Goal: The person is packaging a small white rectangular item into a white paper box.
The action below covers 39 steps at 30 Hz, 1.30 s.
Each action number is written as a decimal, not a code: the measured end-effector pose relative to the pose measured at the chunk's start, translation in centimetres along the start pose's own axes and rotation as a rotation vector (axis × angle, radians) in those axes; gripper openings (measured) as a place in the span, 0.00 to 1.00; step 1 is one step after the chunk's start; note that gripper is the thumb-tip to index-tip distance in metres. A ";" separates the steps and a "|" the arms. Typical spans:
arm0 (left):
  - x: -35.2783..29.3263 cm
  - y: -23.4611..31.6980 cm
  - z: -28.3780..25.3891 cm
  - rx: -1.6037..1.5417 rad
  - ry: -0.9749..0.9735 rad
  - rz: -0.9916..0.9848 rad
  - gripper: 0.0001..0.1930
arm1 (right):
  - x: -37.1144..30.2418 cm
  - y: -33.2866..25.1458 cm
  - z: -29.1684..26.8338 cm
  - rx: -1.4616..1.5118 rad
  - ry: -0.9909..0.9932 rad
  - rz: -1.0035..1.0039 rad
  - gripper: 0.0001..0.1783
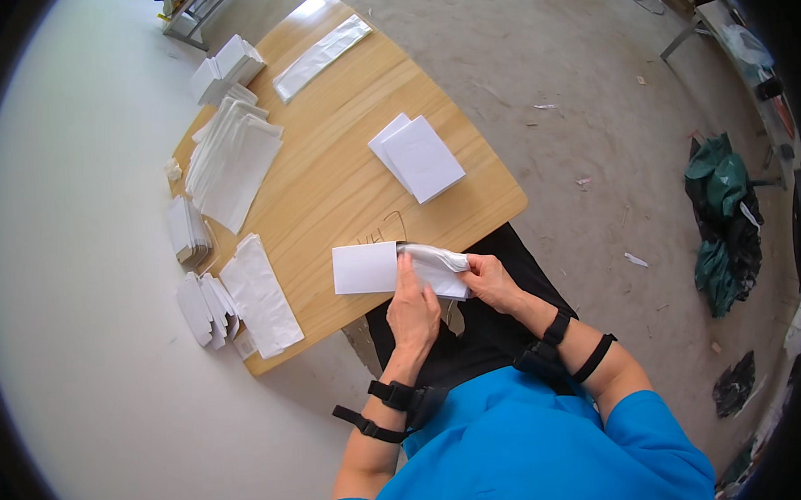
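A flat white box lies at the near edge of the wooden table. A shiny, whitish plastic bag meets its right end, where a narrow dark gap shows. I cannot tell whether the bag goes into the box or around it. My left hand rests on that junction, fingers stretched out and thumb apart. Pinched between the fingers of my right hand is the gathered right end of the bag, which reaches past the table edge over my lap.
Two white boxes lie overlapping on the table. Along its left side are stacked plastic bags, another bag pile and folded white cartons. A clear plastic strip lies at the far end. Dark green bags sit on the floor at right.
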<state>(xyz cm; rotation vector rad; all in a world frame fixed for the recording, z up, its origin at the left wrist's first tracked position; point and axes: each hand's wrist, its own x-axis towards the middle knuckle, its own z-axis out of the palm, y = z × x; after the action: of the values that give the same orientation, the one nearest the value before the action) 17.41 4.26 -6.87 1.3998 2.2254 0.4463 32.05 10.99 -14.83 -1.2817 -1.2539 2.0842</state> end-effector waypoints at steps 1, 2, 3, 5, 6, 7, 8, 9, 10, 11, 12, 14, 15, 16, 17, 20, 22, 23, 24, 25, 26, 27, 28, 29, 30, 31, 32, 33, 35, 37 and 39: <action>0.1 -0.3 -0.3 0.001 0.000 0.002 0.32 | -0.2 -0.2 0.1 -0.022 0.010 0.008 0.14; 0.3 -0.6 -0.4 0.036 0.004 0.027 0.31 | -0.3 -0.4 0.2 -0.045 0.021 0.017 0.16; 0.4 -0.7 -0.7 0.071 0.008 0.049 0.31 | -0.5 -0.7 0.2 -0.043 0.021 0.016 0.16; 0.7 -0.4 -0.7 0.091 -0.002 0.034 0.30 | -0.8 -1.2 0.3 -0.034 0.030 0.017 0.19; 0.7 -0.3 -0.7 0.110 -0.010 0.019 0.30 | -0.9 -1.8 0.3 -0.034 0.029 0.017 0.19; 0.7 -0.4 -0.6 0.111 -0.009 0.017 0.30 | -1.1 -2.4 0.3 -0.066 0.026 0.044 0.20; 0.7 -0.8 -0.4 0.150 0.026 0.048 0.30 | -1.1 -2.7 0.4 -0.098 0.022 0.071 0.21; 0.7 -0.5 -0.4 0.187 0.057 0.084 0.30 | -1.1 -2.5 0.2 -0.098 0.027 0.071 0.21; 0.7 -0.2 -0.4 0.184 0.055 0.087 0.30 | -1.0 -2.1 0.1 -0.004 0.031 0.079 0.22; 0.7 0.1 -0.5 0.156 0.016 0.035 0.29 | -0.9 -1.9 -0.1 0.090 0.034 0.085 0.23; 0.7 0.3 -0.7 0.129 -0.022 -0.021 0.28 | -0.9 -2.0 -0.1 0.090 0.033 0.087 0.23; 0.8 0.2 -0.6 0.142 -0.019 -0.014 0.28 | -1.0 -2.3 -0.1 0.266 0.074 0.171 0.22; 0.8 0.2 -0.5 0.157 -0.013 -0.006 0.28 | -1.0 -2.3 -0.1 0.265 0.073 0.172 0.22; 0.8 0.1 -0.5 0.157 -0.013 -0.007 0.28 | -1.1 -2.4 -0.1 0.266 0.056 0.166 0.21; 0.8 0.0 -0.5 0.166 -0.007 -0.007 0.28 | -1.1 -2.4 -0.1 0.268 0.040 0.160 0.20; 0.7 -0.3 -0.2 0.193 0.028 0.017 0.28 | -0.9 -0.6 0.1 0.282 0.027 0.055 0.15; 1.0 0.1 -0.7 0.208 0.053 0.046 0.28 | -0.4 0.4 -0.1 0.220 0.052 0.023 0.13; 1.2 0.0 -1.3 0.053 -0.077 -0.056 0.32 | -0.2 0.9 -0.3 0.158 0.074 -0.007 0.11; 1.5 -0.1 -2.4 -0.100 -0.208 -0.160 0.36 | -0.1 0.8 -0.3 0.161 0.077 -0.007 0.11; 1.8 -0.5 -3.6 -0.098 -0.211 -0.157 0.36 | -0.1 0.6 -0.2 0.132 0.094 -0.025 0.10; 2.3 -1.2 -5.0 0.025 -0.136 0.094 0.43 | -0.2 0.3 -0.3 0.103 0.113 -0.043 0.10; 2.5 -1.9 -6.2 0.148 -0.055 0.340 0.49 | -0.3 0.0 -0.3 0.104 0.111 -0.042 0.10; 2.9 -2.8 -7.0 0.150 -0.055 0.338 0.49 | -0.3 -0.3 -0.5 0.065 0.095 -0.059 0.10; 3.4 -3.8 -7.3 0.321 -0.090 0.344 0.53 | -0.3 -0.6 -0.7 0.027 0.079 -0.075 0.10; 3.9 -4.9 -7.7 0.494 -0.121 0.346 0.56 | -0.3 -1.1 -0.6 0.028 0.074 -0.077 0.10; 4.6 -5.9 -7.9 0.543 -0.128 0.375 0.57 | -0.3 -1.5 -0.6 0.001 0.060 -0.071 0.10; 5.0 -7.0 -8.2 0.547 -0.125 0.372 0.57 | -0.2 -1.8 -0.5 -0.026 0.045 -0.065 0.10; 5.6 -7.4 -8.3 0.507 -0.188 0.388 0.56 | -0.2 -1.7 -0.5 -0.024 0.053 -0.063 0.10; 6.2 -8.1 -8.1 0.465 -0.255 0.406 0.55 | 0.1 -1.6 -0.3 -0.032 0.018 -0.074 0.10; 6.6 -7.9 -8.1 0.413 -0.281 0.468 0.54 | 0.4 -1.5 -0.2 0.024 0.020 -0.023 0.11; 6.7 -7.6 -8.2 0.430 -0.277 0.474 0.52 | 0.5 -1.5 0.0 0.079 0.012 0.026 0.11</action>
<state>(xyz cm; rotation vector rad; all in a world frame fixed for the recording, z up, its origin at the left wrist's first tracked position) 4.78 6.93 -5.31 2.0825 1.8200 -0.0921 31.59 12.12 -13.79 -1.2809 -1.1431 2.1189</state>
